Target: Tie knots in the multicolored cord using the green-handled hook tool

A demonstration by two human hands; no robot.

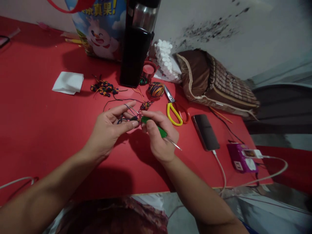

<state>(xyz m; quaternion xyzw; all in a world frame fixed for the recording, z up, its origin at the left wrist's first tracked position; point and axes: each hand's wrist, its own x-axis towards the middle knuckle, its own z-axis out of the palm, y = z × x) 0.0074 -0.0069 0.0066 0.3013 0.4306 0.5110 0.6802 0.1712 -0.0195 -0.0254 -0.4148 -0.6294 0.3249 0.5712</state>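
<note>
Left hand [109,130] fingers pinched half-knotted cord [133,119]; right hand [159,138] fingers clamped green awl [156,128]; knotted pieces [104,88] lay far left, cord ball [156,89] unspent.

- Bag [97,32]: yellow Chinese characters "真果!" run along its top edge, above a white cartoon figure. The characters to their left are cut off and cannot be read.
- Purple box [240,159]: it carries a small label on top, with print too small to read.
</note>
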